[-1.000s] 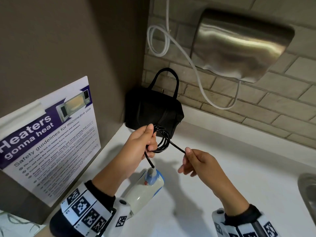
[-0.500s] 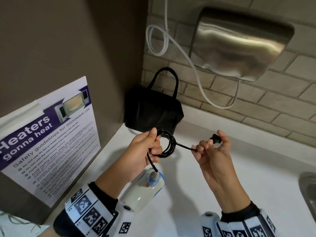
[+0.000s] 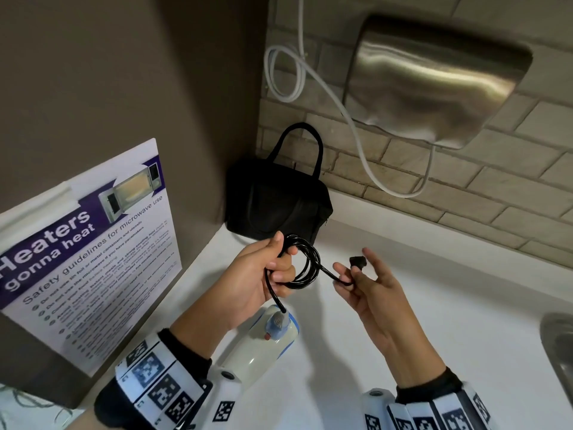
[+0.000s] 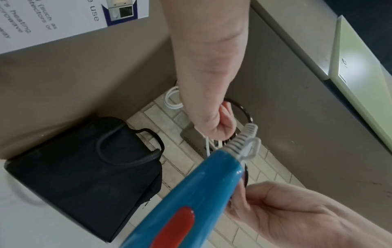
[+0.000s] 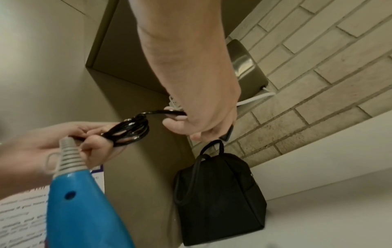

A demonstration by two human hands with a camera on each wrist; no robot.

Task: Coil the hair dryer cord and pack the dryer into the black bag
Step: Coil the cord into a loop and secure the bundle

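My left hand [image 3: 273, 271] grips several loops of the black cord [image 3: 307, 265] above the white counter. The cord runs down to the white and blue hair dryer [image 3: 263, 346], which hangs under my left wrist, its blue handle [image 4: 191, 201] close to the camera. My right hand [image 3: 359, 274] pinches the last stretch of cord [image 5: 161, 112], and the black plug [image 3: 358, 261] sticks up between its fingers. The black bag [image 3: 276, 200] stands shut in the corner behind both hands, handles up.
A poster on microwave safety [image 3: 86, 252] leans on the brown wall at left. A steel hand dryer [image 3: 434, 79] with a white cable [image 3: 335, 97] hangs on the brick wall. The rim of a sink [image 3: 558, 346] shows at the right edge.
My right hand drew the free cord end out to the right, then swung back toward the coil with the plug now in its fingers. The coil in my left hand gained a loop.
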